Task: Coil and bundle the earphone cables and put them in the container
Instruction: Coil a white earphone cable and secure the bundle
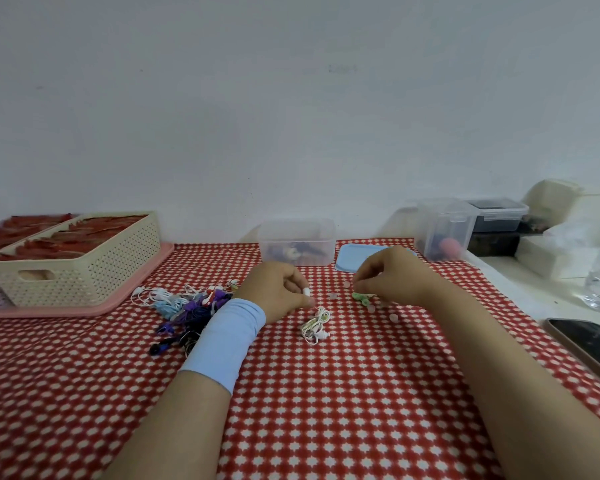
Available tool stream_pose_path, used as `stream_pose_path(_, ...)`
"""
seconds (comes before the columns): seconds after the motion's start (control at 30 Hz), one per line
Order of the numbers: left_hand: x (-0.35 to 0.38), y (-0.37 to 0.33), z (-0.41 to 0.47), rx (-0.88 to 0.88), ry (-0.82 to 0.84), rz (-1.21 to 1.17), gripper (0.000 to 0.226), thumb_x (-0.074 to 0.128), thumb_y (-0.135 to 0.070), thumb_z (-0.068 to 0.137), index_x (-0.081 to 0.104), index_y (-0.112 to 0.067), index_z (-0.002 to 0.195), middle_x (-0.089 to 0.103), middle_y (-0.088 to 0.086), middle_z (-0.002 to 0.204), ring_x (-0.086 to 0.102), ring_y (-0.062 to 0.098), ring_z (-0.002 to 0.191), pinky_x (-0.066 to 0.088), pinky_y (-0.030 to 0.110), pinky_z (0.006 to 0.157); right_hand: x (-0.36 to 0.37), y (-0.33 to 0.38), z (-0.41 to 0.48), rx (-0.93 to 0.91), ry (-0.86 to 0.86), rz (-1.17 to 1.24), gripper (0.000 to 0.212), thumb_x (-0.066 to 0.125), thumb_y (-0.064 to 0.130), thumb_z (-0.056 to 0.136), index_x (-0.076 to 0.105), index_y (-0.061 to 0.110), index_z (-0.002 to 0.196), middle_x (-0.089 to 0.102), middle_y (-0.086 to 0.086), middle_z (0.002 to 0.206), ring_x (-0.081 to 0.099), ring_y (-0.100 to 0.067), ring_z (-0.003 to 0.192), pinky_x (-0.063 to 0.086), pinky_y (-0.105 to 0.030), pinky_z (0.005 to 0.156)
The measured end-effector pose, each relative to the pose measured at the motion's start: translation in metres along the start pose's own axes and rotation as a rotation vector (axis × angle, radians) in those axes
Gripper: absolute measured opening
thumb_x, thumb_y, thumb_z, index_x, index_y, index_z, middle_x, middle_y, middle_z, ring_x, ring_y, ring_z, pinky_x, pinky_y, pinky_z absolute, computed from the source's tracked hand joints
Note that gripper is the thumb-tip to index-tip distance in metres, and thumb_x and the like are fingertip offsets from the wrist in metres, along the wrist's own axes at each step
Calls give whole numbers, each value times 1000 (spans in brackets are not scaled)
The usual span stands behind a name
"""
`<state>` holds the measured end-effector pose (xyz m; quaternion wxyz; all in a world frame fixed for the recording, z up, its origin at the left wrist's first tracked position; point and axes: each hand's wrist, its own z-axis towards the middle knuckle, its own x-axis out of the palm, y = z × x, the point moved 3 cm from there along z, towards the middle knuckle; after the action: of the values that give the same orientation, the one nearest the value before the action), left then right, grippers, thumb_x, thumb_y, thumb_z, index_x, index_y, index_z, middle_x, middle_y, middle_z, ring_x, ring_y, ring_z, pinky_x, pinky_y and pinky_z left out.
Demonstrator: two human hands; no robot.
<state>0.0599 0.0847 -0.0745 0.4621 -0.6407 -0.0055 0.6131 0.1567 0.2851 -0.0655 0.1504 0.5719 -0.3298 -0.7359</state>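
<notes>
My left hand (pixel 277 289) pinches one end of a white earphone cable, and the coiled white bundle (pixel 315 326) lies on the red patterned cloth just below it. My right hand (pixel 392 273) has its fingertips curled down onto a small green item (pixel 361 296) on the cloth. A heap of tangled white, blue and purple earphones (pixel 184 304) lies to the left of my left wrist. The clear plastic container (pixel 297 241) stands at the back, holding a few bundles, with its blue lid (pixel 355 256) lying flat beside it.
A cream perforated basket (pixel 84 268) of red items sits on a pink tray (pixel 129 292) at far left. Clear and dark boxes (pixel 465 226) stand at back right. A phone (pixel 589 344) lies at the right edge. Small pinkish pieces (pixel 392 317) dot the cloth.
</notes>
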Motion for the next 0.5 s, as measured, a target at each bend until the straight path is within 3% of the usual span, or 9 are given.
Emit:
stream_pose_path(0.13,-1,2,0,-8,22,60,24,82,-31,77,75,-23,99,72,-10,88,63,2,79,45,14,69,14,12,0,-58,40,173,7,76,11,87,76,17,85,74,-3,78,60,-12,50,54,-25,55)
stream_pose_path(0.27,-5,-2,-3,19,62,126,37,72,-32,87,66,-27,123,68,-8,116,61,8,101,46,25,92,22,19,-1,-105,99,247,11,71,7,91,77,13,85,72,6,68,51,-5,44,44,-18,47)
stream_pose_path(0.37,-12,-18,-10,149,43,119,17,68,-29,90,73,-31,107,68,-14,106,57,-1,89,45,23,87,27,17,0,-86,118,221,8,72,10,91,79,10,87,68,12,60,50,-2,45,44,-16,49)
stream_pose_path(0.43,-13,-27,-16,206,134,90,5,73,-30,85,76,-32,90,68,-20,92,57,-4,80,44,18,78,29,15,1,-71,115,199,7,75,12,89,81,11,85,68,13,58,50,-1,46,44,-16,51)
stream_pose_path(0.5,-8,-32,-21,217,280,116,11,80,-36,78,78,-32,88,68,-20,91,59,-2,83,44,16,72,29,14,1,-78,125,175,4,79,13,85,81,16,83,70,12,62,54,2,49,45,-14,55)
